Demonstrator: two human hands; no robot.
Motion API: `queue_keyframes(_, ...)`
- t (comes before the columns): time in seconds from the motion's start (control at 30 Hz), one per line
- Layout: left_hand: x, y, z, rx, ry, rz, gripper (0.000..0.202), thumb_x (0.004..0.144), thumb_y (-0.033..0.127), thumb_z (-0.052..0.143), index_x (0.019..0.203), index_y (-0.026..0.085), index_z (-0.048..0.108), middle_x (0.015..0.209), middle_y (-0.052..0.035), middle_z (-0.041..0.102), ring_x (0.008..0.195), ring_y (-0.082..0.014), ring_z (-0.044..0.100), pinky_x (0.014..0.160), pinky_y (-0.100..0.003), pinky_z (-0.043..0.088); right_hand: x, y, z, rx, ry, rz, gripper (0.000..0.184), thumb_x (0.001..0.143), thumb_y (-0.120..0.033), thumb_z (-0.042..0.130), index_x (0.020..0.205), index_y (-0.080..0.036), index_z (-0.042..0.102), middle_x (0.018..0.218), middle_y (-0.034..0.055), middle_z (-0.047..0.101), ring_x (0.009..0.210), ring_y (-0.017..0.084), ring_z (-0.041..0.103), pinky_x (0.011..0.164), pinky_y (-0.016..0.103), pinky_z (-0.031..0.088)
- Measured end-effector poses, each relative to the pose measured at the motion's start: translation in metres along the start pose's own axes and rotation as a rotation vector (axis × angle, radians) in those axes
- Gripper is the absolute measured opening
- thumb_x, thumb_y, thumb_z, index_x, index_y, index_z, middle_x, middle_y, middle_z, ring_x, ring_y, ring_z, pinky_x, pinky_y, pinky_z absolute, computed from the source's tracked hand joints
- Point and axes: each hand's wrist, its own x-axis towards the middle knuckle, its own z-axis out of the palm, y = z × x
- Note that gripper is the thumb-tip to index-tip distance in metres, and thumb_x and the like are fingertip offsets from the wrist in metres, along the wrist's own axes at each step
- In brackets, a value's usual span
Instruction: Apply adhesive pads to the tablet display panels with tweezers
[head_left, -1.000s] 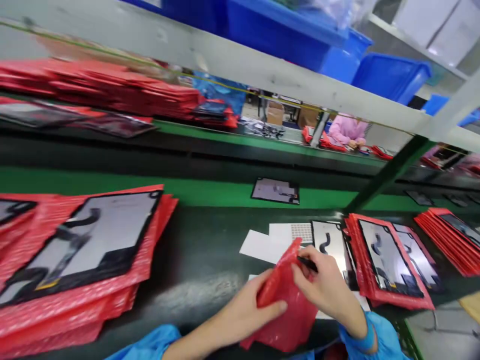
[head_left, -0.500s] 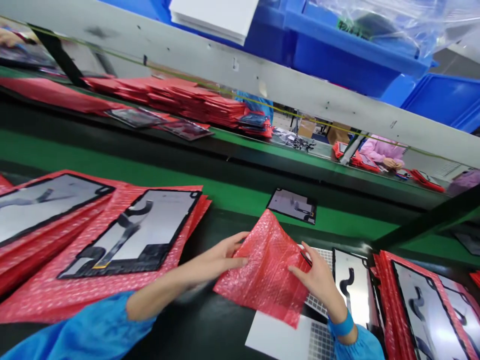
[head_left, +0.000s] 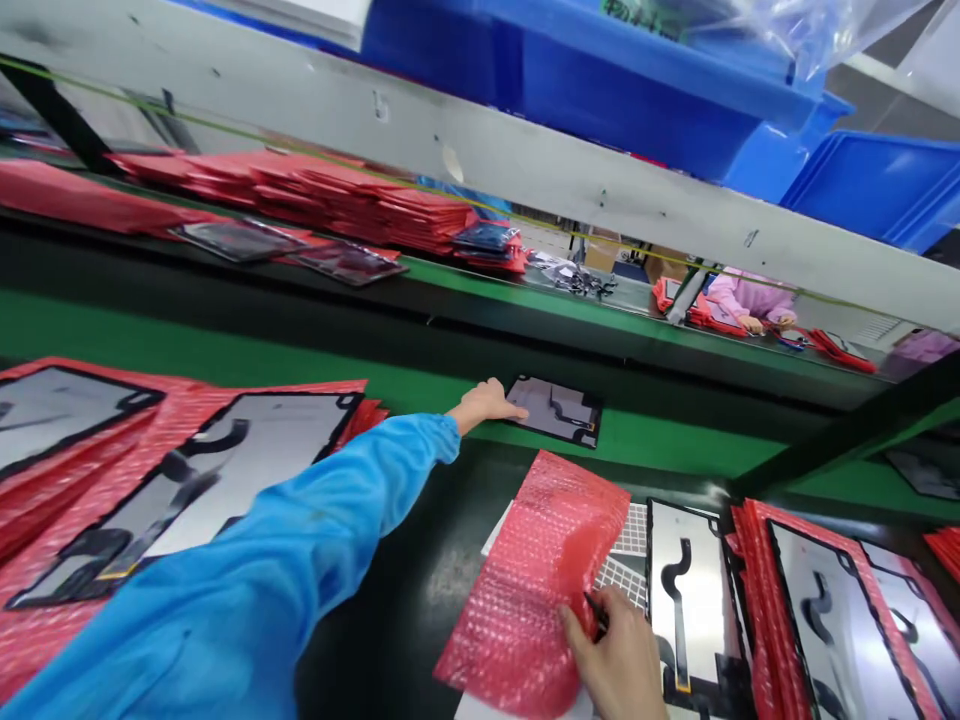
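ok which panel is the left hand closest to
The panel on the green strip, its left edge at the left hand; the others lie farther away.

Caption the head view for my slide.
Left hand at the edge of a flat panel, right hand holding red bubble wrap.

My sleeve (head_left: pixel 322 530) is blue. The bubble wrap (head_left: pixel 517 590) in my right hand (head_left: pixel 621 650) is red, with rows of small dots. The screen (head_left: pixel 556 408) at my left hand (head_left: pixel 486 402) is grey with black border. The paper (head_left: pixel 628 530) has white squares.
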Motion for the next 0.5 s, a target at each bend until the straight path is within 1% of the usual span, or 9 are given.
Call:
queue_keyframes(0.07,0.012,0.000,0.001,0.042,0.003,-0.059,0.044,0.099,0.042,0.072,0.134,0.016,0.065,0.138,-0.0131,0.064,0.123,-0.0293,0.065,0.103,-0.051,0.056,-0.001,0.001,-0.001,0.136,0.015,0.038,0.032,0.087,-0.058,0.071,0.084,-0.027,0.062,0.076,0.0054,0.077,0.072,0.030,0.075,0.066,0.035,0.051)
queue_keyframes(0.17,0.020,-0.002,-0.001,0.058,-0.026,-0.108,0.039,0.099,0.042,0.072,0.128,0.016,0.068,0.129,-0.0100,0.069,0.115,-0.0274,0.069,0.096,-0.046,0.060,-0.005,0.001,-0.002,0.368,0.039,0.107,0.038,0.087,-0.062,0.068,0.097,-0.026,0.058,0.076,0.0031,0.077,0.065,0.028,0.073,0.060,0.034,0.050)
queue_keyframes(0.23,0.022,-0.002,-0.002,0.043,-0.025,-0.133,0.038,0.100,0.042,0.072,0.125,0.014,0.068,0.125,-0.0093,0.070,0.110,-0.0261,0.071,0.093,-0.044,0.061,-0.008,0.001,0.000,0.419,0.011,0.106,0.043,0.086,-0.061,0.070,0.105,-0.025,0.059,0.075,0.0023,0.078,0.058,0.027,0.070,0.056,0.033,0.047)
queue_keyframes(0.3,0.022,-0.001,-0.002,0.017,0.010,-0.156,0.038,0.100,0.041,0.071,0.127,0.014,0.068,0.127,-0.0104,0.069,0.110,-0.0255,0.070,0.094,-0.045,0.061,-0.011,0.001,0.002,0.335,-0.020,0.071,0.045,0.086,-0.059,0.071,0.112,-0.024,0.062,0.071,0.0010,0.076,0.056,0.027,0.069,0.056,0.033,0.044)
queue_keyframes(0.4,0.019,-0.003,-0.003,-0.026,0.109,-0.183,0.045,0.100,0.041,0.071,0.136,0.015,0.064,0.139,-0.0142,0.064,0.121,-0.0286,0.066,0.102,-0.050,0.057,-0.016,-0.001,0.006,0.075,-0.071,0.016,0.046,0.090,-0.052,0.071,0.125,-0.023,0.062,0.066,-0.0005,0.073,0.063,0.030,0.073,0.060,0.033,0.043)
queue_keyframes(0.47,0.015,-0.006,-0.006,-0.069,0.157,-0.167,0.047,0.099,0.041,0.072,0.138,0.015,0.063,0.143,-0.0155,0.061,0.127,-0.0305,0.063,0.106,-0.053,0.055,-0.021,-0.005,0.010,-0.090,-0.080,-0.011,0.049,0.093,-0.048,0.072,0.133,-0.022,0.060,0.072,0.0020,0.076,0.072,0.033,0.077,0.063,0.033,0.045)
queue_keyframes(0.5,0.013,-0.009,-0.008,-0.097,0.168,-0.134,0.047,0.099,0.041,0.072,0.137,0.015,0.063,0.142,-0.0154,0.062,0.126,-0.0306,0.064,0.106,-0.054,0.054,-0.024,-0.008,0.012,-0.166,-0.076,-0.022,0.051,0.094,-0.047,0.072,0.136,-0.021,0.059,0.076,0.0044,0.078,0.075,0.034,0.078,0.063,0.033,0.046)
